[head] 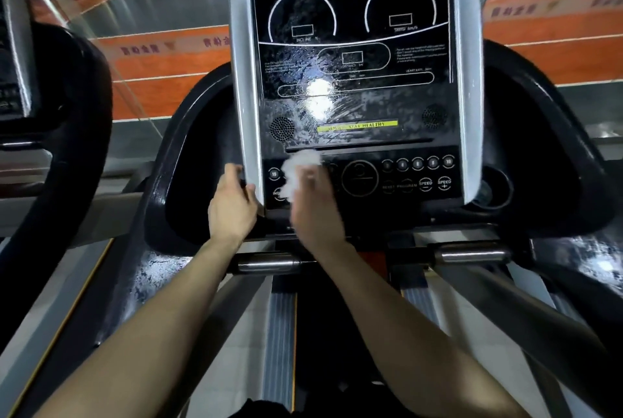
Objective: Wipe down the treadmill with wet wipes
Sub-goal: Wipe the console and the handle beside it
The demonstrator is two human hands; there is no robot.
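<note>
So the wet wipe (298, 169) is a bunched-up white wad in the right hand (317, 212), pressed onto the lower left part of the treadmill (188, 134) console (354, 94). It's sitting on the button panel (404, 174), just under the slot that runs across below the display. That hand is pretty motion-blurred, so I can't make out exactly how the fingers lie, but the wipe is clearly held at the fingertip end and touching the panel.

The left hand (232, 205) is right beside it, wrapped round the console's bottom left corner, with the fingers curled over the silver side trim (244, 97) there. The two hands are close but not touching.

The glossy display above is covered in streaky wet smears, mostly on its left half, with a bright glare spot near the middle. The yellow STAY HEALTHY strip (357, 126) sits between the two round speaker grilles (281, 128).

There are wet blotches on the black frame at the lower left too. Two silver grip bars (269, 262) stick out below the console, and the cup holder (490, 188) is at the console's right edge. Another treadmill (50, 97) stands off to the left.
</note>
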